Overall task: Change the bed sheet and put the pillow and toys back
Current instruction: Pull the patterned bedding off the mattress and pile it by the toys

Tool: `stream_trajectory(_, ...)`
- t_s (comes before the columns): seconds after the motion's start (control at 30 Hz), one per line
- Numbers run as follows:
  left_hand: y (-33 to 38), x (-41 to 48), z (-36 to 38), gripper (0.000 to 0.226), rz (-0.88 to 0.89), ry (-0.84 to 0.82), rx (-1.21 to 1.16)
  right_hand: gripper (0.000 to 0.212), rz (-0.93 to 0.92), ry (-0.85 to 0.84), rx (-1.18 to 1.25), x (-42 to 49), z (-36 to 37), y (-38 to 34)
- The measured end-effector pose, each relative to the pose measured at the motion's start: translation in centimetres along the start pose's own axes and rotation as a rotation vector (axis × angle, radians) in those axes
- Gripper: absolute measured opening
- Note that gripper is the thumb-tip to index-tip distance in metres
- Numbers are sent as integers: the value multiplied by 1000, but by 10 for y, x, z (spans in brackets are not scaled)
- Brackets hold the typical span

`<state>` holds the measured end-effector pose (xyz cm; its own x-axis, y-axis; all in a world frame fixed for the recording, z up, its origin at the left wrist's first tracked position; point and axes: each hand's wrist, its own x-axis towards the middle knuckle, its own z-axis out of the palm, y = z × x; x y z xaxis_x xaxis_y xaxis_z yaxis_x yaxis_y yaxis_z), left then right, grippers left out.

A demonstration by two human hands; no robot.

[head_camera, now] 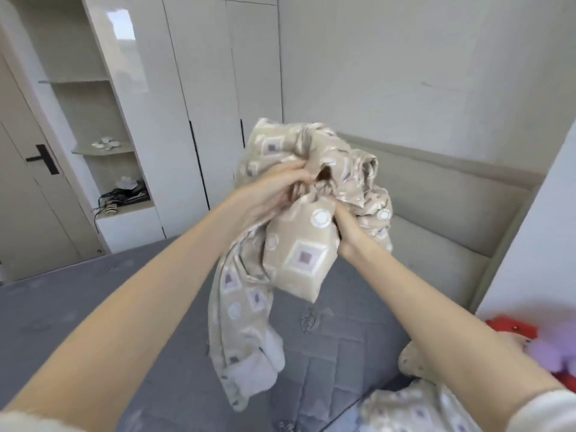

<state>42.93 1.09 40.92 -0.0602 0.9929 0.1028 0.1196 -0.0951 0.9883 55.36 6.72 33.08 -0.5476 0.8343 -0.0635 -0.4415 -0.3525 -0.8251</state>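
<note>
A beige bed sheet (307, 260) printed with squares and circles is bunched up in the air over the bare grey quilted mattress (93, 322). My left hand (274, 194) grips the top of the bundle. My right hand (346, 232) holds its right side. A long tail of the sheet hangs down and touches the mattress. More of the same patterned fabric (414, 406) lies at the lower right. Red and purple toys (548, 344) show at the right edge, partly hidden by my right arm. No pillow can be made out.
A beige padded headboard (436, 188) runs behind the bed on the right. White wardrobe doors (199, 104) and open shelves (103, 148) with small items stand beyond the bed's far side. A door with a black handle (43, 159) is at the left.
</note>
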Motion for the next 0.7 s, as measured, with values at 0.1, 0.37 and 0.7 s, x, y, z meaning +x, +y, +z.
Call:
stream_trajectory(0.1, 22, 16, 32, 17, 42, -60, 15, 17, -38, -66, 22, -14, -16, -34)
stream_trajectory(0.37, 46, 53, 157, 34, 177, -239, -156, 40, -275, 235, -27, -75, -101, -121)
stream_trajectory(0.7, 74, 72, 359, 50, 310, -626, -235, 45, -527, 598, -73, -212, -220, -211)
